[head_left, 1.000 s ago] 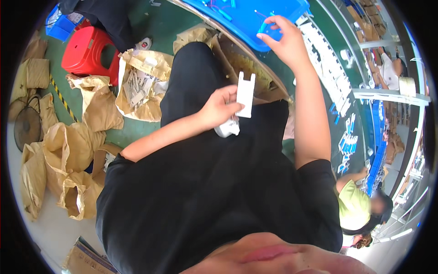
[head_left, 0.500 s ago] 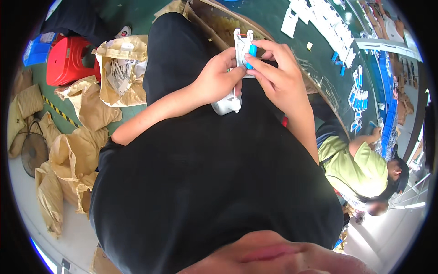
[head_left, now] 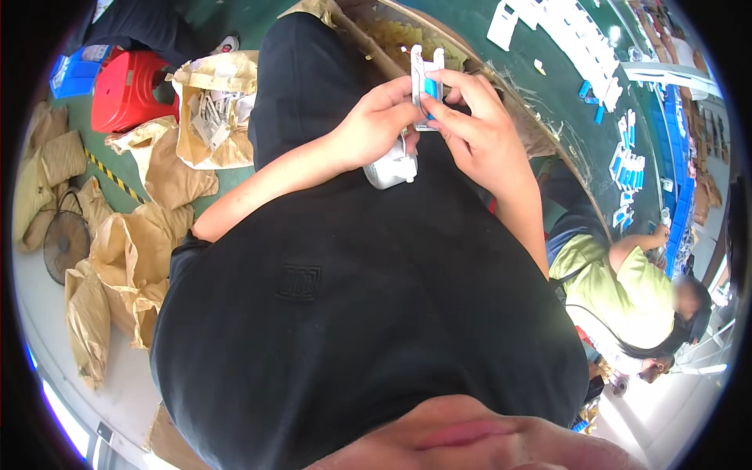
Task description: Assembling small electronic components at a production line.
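Observation:
In front of my body, my left hand (head_left: 374, 129) grips a narrow white plastic housing (head_left: 417, 66) by its left side. My right hand (head_left: 484, 133) is closed over a blue cylinder (head_left: 430, 88), which looks like a battery cell and lies along the inside of the housing. The right thumb and fingers press on the cylinder and the housing's right edge, hiding part of both. Just under my left hand hangs a rounded white plastic part (head_left: 390, 171); whether it is joined to the housing I cannot tell.
A large cardboard box (head_left: 462, 48) stands beyond my hands. Rows of white and blue parts (head_left: 627, 168) lie on the green surface at right, near a person in a light green shirt (head_left: 619, 294). At left are a paper sack of white pieces (head_left: 184, 153), a red stool (head_left: 125, 90) and a fan (head_left: 66, 239).
The blue cylinder, tilted in front of the housing before, now sits more in line with it and shows less. Both hands keep their grip. The whole view has shifted slightly.

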`<state>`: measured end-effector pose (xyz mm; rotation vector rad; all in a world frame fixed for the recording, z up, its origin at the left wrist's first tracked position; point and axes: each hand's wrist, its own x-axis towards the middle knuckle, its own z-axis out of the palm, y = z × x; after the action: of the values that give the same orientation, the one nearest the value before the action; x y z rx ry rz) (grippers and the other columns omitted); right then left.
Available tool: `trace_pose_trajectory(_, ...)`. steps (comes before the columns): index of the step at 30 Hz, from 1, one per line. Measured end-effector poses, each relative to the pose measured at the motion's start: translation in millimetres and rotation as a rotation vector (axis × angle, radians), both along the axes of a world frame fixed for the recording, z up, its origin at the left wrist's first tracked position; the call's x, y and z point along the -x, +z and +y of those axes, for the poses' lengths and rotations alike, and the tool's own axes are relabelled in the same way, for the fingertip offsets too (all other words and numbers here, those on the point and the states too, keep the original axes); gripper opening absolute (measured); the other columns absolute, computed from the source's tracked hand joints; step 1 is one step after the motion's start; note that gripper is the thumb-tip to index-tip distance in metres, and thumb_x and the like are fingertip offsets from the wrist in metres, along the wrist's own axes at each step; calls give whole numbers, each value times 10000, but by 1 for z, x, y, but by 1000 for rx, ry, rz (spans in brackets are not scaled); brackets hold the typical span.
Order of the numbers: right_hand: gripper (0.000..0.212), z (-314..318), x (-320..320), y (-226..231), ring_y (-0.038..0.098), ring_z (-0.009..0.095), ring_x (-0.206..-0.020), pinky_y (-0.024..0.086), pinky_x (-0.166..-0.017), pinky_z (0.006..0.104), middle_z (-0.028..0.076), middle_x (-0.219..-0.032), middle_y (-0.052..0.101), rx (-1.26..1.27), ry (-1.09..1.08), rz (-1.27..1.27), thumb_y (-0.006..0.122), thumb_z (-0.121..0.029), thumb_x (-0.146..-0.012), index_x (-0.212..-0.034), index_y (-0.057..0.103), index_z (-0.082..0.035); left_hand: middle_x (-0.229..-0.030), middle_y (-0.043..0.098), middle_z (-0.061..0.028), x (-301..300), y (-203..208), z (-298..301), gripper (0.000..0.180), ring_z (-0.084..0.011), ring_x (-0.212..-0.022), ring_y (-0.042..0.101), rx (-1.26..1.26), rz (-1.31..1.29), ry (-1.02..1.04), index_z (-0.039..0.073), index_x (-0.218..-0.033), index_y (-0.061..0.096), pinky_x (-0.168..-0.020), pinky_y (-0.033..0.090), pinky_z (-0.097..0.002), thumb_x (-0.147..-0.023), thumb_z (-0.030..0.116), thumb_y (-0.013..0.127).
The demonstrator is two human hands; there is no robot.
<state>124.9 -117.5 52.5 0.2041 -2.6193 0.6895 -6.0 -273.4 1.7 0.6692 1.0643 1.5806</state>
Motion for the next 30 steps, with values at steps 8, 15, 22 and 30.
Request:
trace_pose_trajectory(8,436,-8,-12,-10,625,244,-883,545,-800,344,83,-1226,669,160,-48,-16,763,57,-751,-1171,744,-58,-948,654,-38,-4,-3,-2,229,-91,-673,617,-6,-34,-23,-15,-1220,570,-625,531,-255,-1021,39,471)
trace_pose_trajectory(15,417,6,-24,-1,667,249,-945,534,-859,329,96,-1131,720,404,-79,-66,757,32,-754,-1163,745,-47,-894,665,-10,-11,2,-3,197,-53,-691,591,53,206,-106,14,-1226,595,-614,498,-248,-1033,47,576)
trace_pose_trajectory(22,258,8,-7,2,696,235,-993,545,-875,334,89,-1162,706,237,-279,222,803,-70,-807,-1063,771,-55,-1001,752,-63,-15,23,7,240,-110,-833,638,75,410,-226,4,-1251,596,-729,512,-326,-1028,90,591)
trace_pose_trajectory(30,100,7,-6,-25,700,179,-1003,559,-861,306,104,-1119,742,732,-136,108,714,0,-927,-1026,711,8,-1110,679,-130,-10,6,2,461,-187,-925,713,63,316,-108,20,-1381,407,-827,599,-343,-979,37,632)
